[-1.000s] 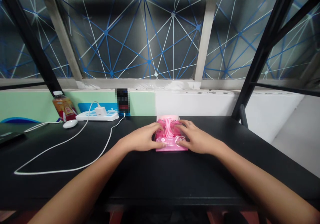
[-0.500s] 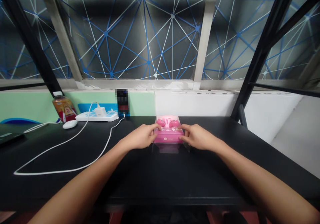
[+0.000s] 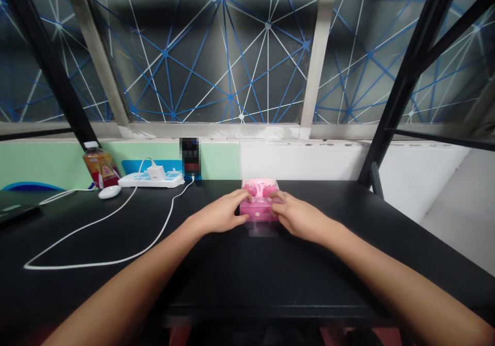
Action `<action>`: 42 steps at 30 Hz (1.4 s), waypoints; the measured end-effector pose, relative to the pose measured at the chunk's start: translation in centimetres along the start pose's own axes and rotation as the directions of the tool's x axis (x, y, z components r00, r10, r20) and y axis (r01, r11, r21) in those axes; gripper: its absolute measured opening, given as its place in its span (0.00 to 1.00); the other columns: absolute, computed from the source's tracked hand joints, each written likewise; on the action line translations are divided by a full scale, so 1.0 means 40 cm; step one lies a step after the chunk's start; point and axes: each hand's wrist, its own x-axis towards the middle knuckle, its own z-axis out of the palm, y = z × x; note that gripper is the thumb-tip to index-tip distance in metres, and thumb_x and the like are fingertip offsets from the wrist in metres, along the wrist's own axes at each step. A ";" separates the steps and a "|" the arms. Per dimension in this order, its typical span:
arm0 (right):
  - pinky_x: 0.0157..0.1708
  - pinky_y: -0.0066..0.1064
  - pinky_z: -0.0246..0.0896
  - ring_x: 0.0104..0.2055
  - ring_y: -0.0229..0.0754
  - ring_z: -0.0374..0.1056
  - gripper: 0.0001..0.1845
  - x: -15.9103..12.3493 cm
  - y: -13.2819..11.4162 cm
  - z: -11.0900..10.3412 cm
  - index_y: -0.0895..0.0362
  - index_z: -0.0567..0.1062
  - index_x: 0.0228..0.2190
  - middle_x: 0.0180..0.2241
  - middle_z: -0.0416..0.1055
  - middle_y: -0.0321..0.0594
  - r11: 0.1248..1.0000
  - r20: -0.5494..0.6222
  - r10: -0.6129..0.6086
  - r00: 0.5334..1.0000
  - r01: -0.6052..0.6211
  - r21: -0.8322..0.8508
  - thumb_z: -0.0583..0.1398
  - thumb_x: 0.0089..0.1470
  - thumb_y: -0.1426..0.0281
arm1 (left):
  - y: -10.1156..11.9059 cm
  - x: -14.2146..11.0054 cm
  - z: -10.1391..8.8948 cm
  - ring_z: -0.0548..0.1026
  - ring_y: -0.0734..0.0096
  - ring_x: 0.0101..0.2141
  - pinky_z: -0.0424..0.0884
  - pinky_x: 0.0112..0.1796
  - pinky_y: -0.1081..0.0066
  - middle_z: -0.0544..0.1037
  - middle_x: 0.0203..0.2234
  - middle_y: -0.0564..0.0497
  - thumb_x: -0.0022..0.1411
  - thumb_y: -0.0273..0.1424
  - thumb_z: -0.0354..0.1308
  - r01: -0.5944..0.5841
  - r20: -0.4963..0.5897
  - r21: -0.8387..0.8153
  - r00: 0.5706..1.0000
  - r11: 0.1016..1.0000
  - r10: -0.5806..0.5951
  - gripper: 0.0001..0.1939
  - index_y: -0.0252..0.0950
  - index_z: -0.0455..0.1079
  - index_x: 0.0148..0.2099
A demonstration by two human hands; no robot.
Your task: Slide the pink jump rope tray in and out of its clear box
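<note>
1. Head view, hands: the left hand [image 3: 222,213] and the right hand [image 3: 299,217] meet at a pink box [image 3: 258,209], one on each side. The fingers of both are bent over its side edges and top, closing on it rather than spread flat.
2. Head view, the box: it sits on the far part of the black bench [image 3: 270,274], near the wall and between the hands. Its top shows a cartoon print. A piece of clear plastic [image 3: 257,229] sticks out from its near side, toward the person.
3. Head view, to the left of the box: a white power strip [image 3: 150,181] with a white charger [image 3: 155,173] plugged in, a white computer mouse [image 3: 110,192], a plastic drink bottle [image 3: 101,168] with an orange label, and a looping white cable [image 3: 88,227]. A dark laptop [image 3: 15,213] lies at the bench's left edge. A pixelated upright object [image 3: 189,155] stands behind the strip.
4. Head view, beyond the bench: a window [image 3: 232,52] shows blue and white netting.
</note>
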 end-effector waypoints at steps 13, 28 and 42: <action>0.45 0.44 0.67 0.49 0.50 0.67 0.13 -0.003 0.012 0.004 0.58 0.70 0.46 0.48 0.69 0.50 0.998 -0.049 0.051 0.997 -0.050 0.026 0.53 0.60 0.70 | 0.007 0.007 -0.002 0.72 0.63 0.46 0.67 0.46 0.66 0.72 0.50 0.47 0.65 0.37 0.53 0.006 0.001 -0.059 1.000 0.998 -0.006 0.12 0.39 0.68 0.48; 0.64 0.51 0.43 0.68 0.51 0.42 0.27 -0.010 0.065 0.019 0.48 0.60 0.62 0.65 0.50 0.42 0.969 0.081 0.077 0.994 -0.094 0.228 0.51 0.62 0.68 | 0.002 0.001 -0.001 0.70 0.63 0.49 0.68 0.49 0.63 0.69 0.51 0.47 0.57 0.24 0.53 0.015 -0.037 -0.097 0.999 0.995 -0.018 0.17 0.40 0.69 0.49; 0.58 0.45 0.57 0.59 0.49 0.61 0.19 0.001 0.050 -0.003 0.52 0.72 0.53 0.56 0.66 0.44 0.982 -0.036 0.081 0.996 -0.074 0.175 0.53 0.63 0.64 | -0.003 0.002 -0.021 0.68 0.62 0.53 0.69 0.49 0.63 0.68 0.54 0.47 0.59 0.27 0.55 -0.025 0.029 -0.153 0.999 0.988 0.030 0.17 0.42 0.70 0.51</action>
